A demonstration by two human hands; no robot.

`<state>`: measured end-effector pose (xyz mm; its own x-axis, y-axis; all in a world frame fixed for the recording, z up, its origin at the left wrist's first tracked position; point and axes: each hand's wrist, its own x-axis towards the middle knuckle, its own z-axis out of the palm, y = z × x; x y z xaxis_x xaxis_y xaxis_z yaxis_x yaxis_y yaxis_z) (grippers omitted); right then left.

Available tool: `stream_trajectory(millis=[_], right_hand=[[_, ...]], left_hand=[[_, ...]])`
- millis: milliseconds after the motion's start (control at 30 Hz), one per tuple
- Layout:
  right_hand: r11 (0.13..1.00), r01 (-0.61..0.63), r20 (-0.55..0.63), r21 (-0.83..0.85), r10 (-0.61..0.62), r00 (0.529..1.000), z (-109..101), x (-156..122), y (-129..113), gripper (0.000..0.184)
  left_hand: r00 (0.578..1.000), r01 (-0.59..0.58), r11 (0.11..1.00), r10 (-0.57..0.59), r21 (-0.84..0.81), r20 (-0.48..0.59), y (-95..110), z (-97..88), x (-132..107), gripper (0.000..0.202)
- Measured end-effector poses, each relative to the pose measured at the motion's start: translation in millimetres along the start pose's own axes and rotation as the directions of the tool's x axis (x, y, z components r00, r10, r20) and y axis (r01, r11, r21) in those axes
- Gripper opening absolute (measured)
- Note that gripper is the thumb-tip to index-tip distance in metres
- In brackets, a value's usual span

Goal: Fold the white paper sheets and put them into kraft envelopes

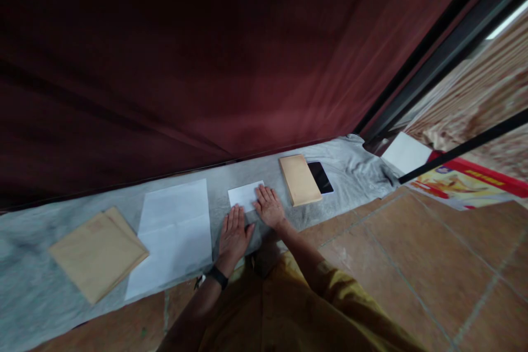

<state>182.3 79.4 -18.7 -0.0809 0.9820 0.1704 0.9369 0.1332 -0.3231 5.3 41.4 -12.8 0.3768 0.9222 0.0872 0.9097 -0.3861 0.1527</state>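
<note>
A small white folded paper (242, 194) lies flat on the grey cloth, in front of me. My left hand (234, 234) rests palm down at its near edge, fingers stretched out. On the paper's right end lies my right hand (269, 207), also flat, its fingertips over the sheet. To the left are large white sheets (175, 231) with a crease across them. Brown envelopes (97, 253) overlap the left edge of those sheets. A stack of brown envelopes (300, 179) sits to the right of my right hand.
A dark-screened phone (320, 177) lies partly under the right stack. The grey cloth (350, 168) covers a long narrow surface along a dark red curtain (247, 66). Black metal bars (462, 148) stand at right, near a colourful printed box (466, 184) on the tiled floor (391, 264).
</note>
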Motion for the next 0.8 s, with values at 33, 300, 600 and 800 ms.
stream_trajectory(millis=[33, 300, 600, 800], right_hand=[[1.000, -0.016, -0.005, -0.001, 0.016, 1.000, 0, -1, 2, 0.058], [0.984, -0.168, 0.014, 0.060, 0.168, 0.986, -7, 16, 1, 0.048], [0.825, -0.500, 0.075, 0.264, 0.499, 0.863, -25, 72, 0, 0.036], [0.808, -0.451, 0.065, 0.379, 0.463, 0.884, -36, 71, 5, 0.018]], left_hand=[[1.000, 0.013, 1.000, -0.013, 0.003, -0.009, -3, -0.3, -3, 0.070], [1.000, 0.024, 0.999, -0.023, 0.042, -0.018, -11, 1.5, -10, 0.071], [0.998, -0.004, 0.999, 0.006, 0.034, -0.067, -12, 6.7, -9, 0.071], [0.995, 0.005, 0.999, -0.010, -0.050, -0.100, -14, 8.7, -11, 0.069]])
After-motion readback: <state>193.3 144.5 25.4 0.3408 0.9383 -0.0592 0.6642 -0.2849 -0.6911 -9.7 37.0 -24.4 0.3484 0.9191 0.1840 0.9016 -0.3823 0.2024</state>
